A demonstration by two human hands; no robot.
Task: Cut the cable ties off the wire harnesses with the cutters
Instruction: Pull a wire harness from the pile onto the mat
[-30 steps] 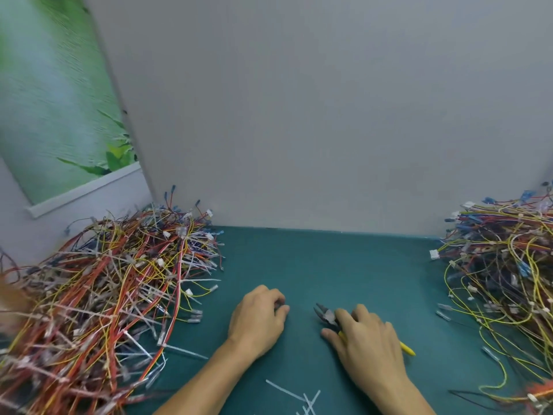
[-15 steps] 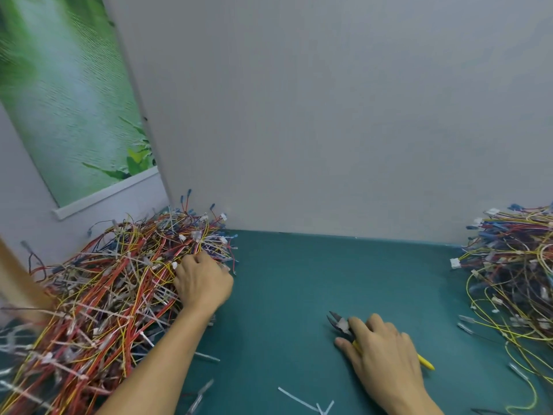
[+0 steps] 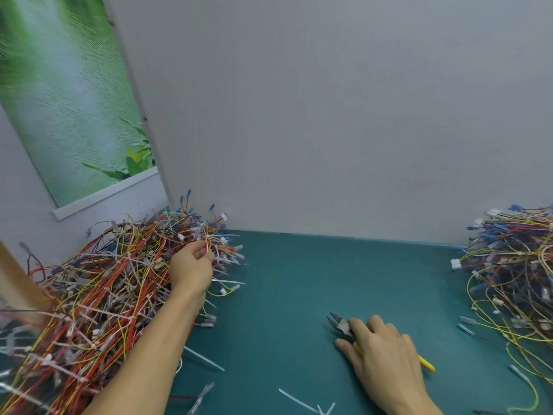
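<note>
- The left hand (image 3: 191,269) is pinching wires (image 3: 207,245) on top of the left pile (image 3: 98,295).
- The right hand (image 3: 386,359) is holding the cutters (image 3: 341,324) flat on the green table (image 3: 299,295).
- The cutters are lying slanted, with the nose pointing far-left.

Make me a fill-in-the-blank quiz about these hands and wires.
Harnesses lie in ____ piles on the teal table, one at each side.
The left hand pinches wires in the pile on the person's ____ side.
The right hand holds the cutters, whose handles are ____.
Missing words: two; left; yellow.
</note>
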